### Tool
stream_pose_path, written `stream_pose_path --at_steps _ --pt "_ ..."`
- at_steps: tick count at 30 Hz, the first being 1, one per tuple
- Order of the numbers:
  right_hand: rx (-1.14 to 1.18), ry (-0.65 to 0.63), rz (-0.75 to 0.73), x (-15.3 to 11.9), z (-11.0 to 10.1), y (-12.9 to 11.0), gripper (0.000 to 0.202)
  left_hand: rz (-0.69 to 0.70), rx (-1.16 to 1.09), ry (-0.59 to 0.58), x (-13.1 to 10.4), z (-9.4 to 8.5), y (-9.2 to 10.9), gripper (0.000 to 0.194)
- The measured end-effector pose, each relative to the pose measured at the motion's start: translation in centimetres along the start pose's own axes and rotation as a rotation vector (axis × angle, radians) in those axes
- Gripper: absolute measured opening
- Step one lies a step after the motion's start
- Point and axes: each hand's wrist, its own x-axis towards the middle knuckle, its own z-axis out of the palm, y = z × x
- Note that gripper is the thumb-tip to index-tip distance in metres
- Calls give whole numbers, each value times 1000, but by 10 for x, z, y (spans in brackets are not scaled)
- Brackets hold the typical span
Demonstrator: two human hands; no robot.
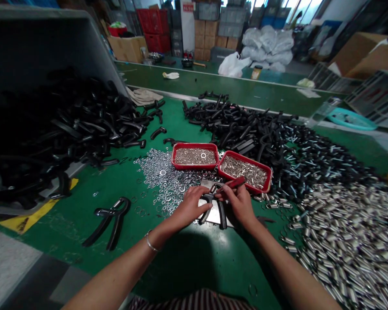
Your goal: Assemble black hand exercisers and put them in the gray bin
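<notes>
A black hand grip exerciser (pixel 223 214) lies on a pale metal plate (pixel 214 215) in front of me, its two handles pointing toward me. My left hand (pixel 194 204) has its fingers and thumb around the exerciser's left side near the top. In my right hand (pixel 238 201) is a dark red tool (pixel 236 182), which looks like a screwdriver or pliers handle, slanting over the exerciser's spring end. The tool's tip is hidden by my fingers. Another hand grip exerciser (pixel 111 221), with its spring fitted, rests on the green table to the left.
Two red trays (pixel 195 167) (pixel 267 190) of small metal parts stand just beyond my hands. Loose nuts and washers (pixel 161 176) spread leftward. Metal springs (pixel 352 237) heap at right, black handles (pixel 233 125) behind. A grey bin (pixel 106 56) of black handles tips over the left side.
</notes>
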Motion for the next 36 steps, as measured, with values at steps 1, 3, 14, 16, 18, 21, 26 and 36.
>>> stream_pose_path --at_steps 1,3,14,16,18,21,26,36 --pt "-1 3 -2 0 0 0 30 2 -3 0 0 0 0 37" --pt "-8 14 -7 -2 0 0 30 0 -4 1 0 0 0 37" --pt "-419 -234 -55 20 9 -34 28 15 43 8 2 5 -7 39" --pt "-214 -378 40 28 8 -42 30 4 45 3 2 5 -7 36" --pt "-7 -384 72 30 3 -46 30 -2 43 -8 3 4 -7 36" --pt "174 -142 10 22 -11 -37 26 -7 40 -16 3 3 -7 41" --pt "88 -43 43 5 -20 -5 32 -14 47 -33 4 1 -7 43" --pt "-10 -33 22 1 -12 2 33 -17 28 -43 4 0 -8 42"
